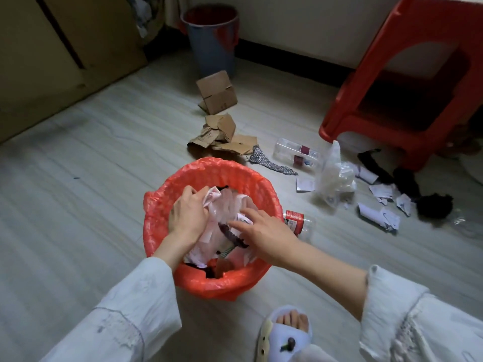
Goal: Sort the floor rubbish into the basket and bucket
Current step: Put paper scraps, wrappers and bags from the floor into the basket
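A basket lined with a red plastic bag [217, 171] stands on the floor in front of me, filled with crumpled plastic and paper [224, 205]. My left hand [187, 214] is inside it, fingers curled round a pinkish piece of wrapper. My right hand [264, 228] lies over the contents with straight fingers pressing on them. A grey bucket with a red liner [211, 37] stands by the far wall. Floor rubbish: torn cardboard [222, 134], a clear bottle [295, 152], a red-labelled bottle [298, 222], a clear plastic bag [334, 178], paper scraps [379, 212], dark cloth [418, 194].
A red plastic stool [407, 74] stands at the right, over some of the rubbish. A small cardboard box [217, 92] sits before the bucket. Large cardboard sheets [52, 48] lean at the left. My slippered foot [285, 333] is by the basket.
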A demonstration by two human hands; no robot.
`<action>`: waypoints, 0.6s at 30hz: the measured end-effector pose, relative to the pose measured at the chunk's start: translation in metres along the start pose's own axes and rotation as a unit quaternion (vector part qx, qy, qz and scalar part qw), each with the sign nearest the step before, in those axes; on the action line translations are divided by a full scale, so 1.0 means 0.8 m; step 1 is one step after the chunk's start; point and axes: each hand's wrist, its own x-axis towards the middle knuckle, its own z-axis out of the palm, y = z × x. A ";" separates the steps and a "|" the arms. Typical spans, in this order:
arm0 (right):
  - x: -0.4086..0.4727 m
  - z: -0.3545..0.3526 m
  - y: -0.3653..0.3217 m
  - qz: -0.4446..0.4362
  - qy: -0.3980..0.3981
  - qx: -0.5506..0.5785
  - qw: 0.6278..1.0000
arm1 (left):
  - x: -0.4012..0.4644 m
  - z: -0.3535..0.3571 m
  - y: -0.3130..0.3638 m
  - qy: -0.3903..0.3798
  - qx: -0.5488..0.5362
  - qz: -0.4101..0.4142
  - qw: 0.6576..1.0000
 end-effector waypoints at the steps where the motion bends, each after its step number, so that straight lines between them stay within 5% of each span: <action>1: 0.000 0.005 0.001 -0.005 -0.011 -0.023 1.000 | 0.004 0.004 -0.006 -0.014 -0.002 0.008 1.000; 5: -0.009 0.013 -0.008 -0.012 0.009 0.010 1.000 | 0.007 0.022 -0.027 -0.118 -0.040 0.095 0.988; 9: -0.016 0.021 0.000 0.002 0.066 0.012 0.998 | -0.008 0.050 -0.014 -0.296 -0.154 0.116 0.936; 15: -0.035 0.022 0.017 0.066 0.114 0.021 0.991 | 0.005 0.092 -0.013 -0.403 -0.009 0.103 0.909; 18: -0.038 0.024 0.015 0.148 0.149 0.116 0.971 | 0.016 0.105 -0.016 -0.431 0.048 0.069 0.899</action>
